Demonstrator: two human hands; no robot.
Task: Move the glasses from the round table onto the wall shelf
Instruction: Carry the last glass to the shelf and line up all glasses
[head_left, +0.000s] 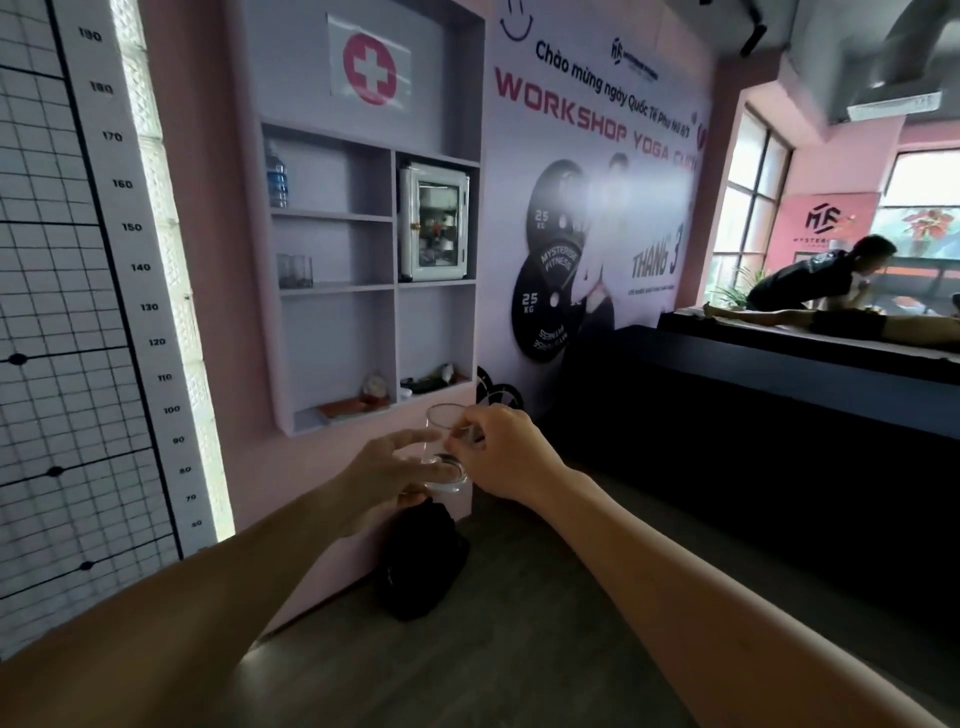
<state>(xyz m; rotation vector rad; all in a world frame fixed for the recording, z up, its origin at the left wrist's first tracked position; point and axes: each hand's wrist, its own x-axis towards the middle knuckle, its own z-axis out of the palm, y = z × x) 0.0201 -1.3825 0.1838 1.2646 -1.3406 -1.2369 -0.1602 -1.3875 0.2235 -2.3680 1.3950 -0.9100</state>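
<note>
A clear drinking glass (441, 436) hangs in the air just below the wall shelf unit (395, 218), tilted slightly. My right hand (501, 454) pinches its upper side near the rim. My left hand (382, 480) cups its lower part, with the fingers spread behind the base and the thumb under it. A few more clear glasses (294, 271) stand on the left middle shelf of the unit. The round table is out of view.
A water bottle (276, 179) stands on the upper left shelf and a small white cabinet (435, 224) fills the right compartment. Small items lie on the bottom shelves. A black bag (421, 558) sits on the floor against the wall. A dark bench (753, 395) runs at right, with people beyond it.
</note>
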